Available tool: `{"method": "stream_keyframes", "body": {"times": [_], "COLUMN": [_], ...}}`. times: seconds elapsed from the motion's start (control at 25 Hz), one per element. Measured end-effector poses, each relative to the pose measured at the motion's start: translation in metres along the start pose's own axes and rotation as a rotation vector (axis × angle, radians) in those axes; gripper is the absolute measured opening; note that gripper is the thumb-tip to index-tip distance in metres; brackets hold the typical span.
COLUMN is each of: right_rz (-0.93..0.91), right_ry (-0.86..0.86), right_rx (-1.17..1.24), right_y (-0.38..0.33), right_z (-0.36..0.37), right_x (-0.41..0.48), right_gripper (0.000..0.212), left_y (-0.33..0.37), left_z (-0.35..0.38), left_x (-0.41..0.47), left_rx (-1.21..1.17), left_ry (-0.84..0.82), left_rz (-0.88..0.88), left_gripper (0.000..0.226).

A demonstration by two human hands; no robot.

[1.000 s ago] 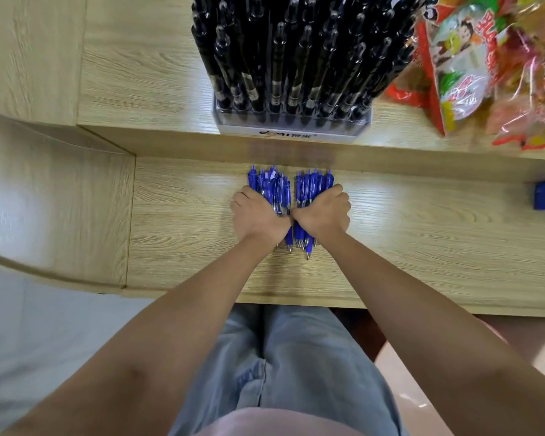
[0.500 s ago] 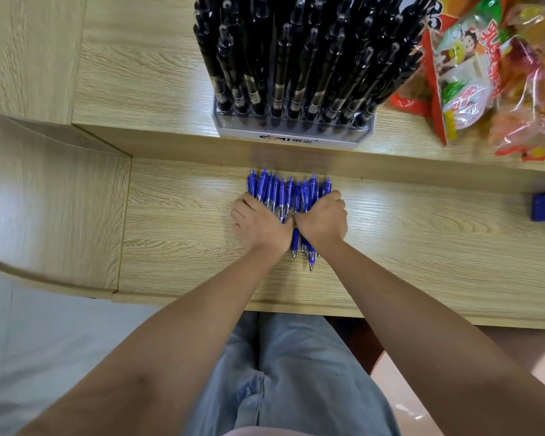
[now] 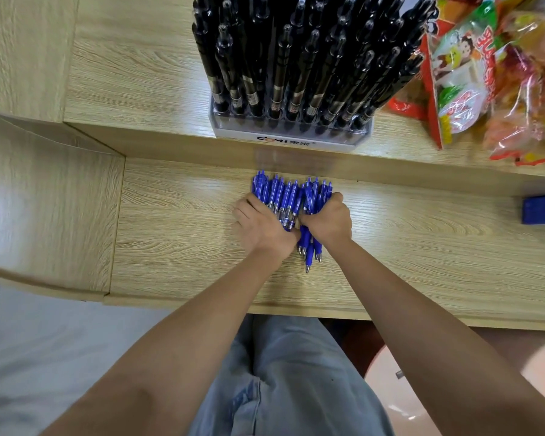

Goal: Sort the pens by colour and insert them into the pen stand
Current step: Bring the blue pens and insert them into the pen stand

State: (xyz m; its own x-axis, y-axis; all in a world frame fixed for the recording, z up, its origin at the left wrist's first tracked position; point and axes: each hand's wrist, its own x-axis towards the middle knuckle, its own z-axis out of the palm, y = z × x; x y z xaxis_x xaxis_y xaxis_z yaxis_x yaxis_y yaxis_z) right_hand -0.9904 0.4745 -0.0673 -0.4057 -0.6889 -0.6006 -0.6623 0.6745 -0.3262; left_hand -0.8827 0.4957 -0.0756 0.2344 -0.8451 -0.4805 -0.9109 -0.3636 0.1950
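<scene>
Gripping hands [image 3: 328, 221] hide middles of blue pens [image 3: 280, 196].

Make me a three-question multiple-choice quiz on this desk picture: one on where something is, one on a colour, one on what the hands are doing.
1. Where is the pen stand?
A. On the raised shelf, behind the blue pens
B. On the floor
C. In the person's lap

2. What colour are the pens standing in it?
A. Red
B. Black
C. Green

3. What are the left hand and right hand doing?
A. Hanging off the desk edge
B. Lifting the stand
C. Gripping the bunch of blue pens on the lower desk top

Answers:
1 A: the stand sits on the upper step, beyond the blue pens.
2 B: only black pens fill it.
3 C: both hands curl round the bunch, side by side.
</scene>
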Motion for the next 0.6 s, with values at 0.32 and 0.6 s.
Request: {"method": "stream_keyframes", "body": {"times": [0.32,0.6], "right_rz": [-0.002,-0.076], "right_ry": [-0.005,0.011], "right_rx": [0.064,0.038], "right_y": [0.001,-0.005], "right_z": [0.004,0.016], "right_x": [-0.002,-0.017], "right_gripper": [0.055,0.055], "left_y": [0.006,-0.015], "left_z": [0.010,-0.026], "left_x": [0.012,0.020], "left_rx": [0.163,-0.210], "left_ry": [0.054,-0.159], "left_rz": [0.056,0.149], "left_gripper": [0.056,0.037]}}
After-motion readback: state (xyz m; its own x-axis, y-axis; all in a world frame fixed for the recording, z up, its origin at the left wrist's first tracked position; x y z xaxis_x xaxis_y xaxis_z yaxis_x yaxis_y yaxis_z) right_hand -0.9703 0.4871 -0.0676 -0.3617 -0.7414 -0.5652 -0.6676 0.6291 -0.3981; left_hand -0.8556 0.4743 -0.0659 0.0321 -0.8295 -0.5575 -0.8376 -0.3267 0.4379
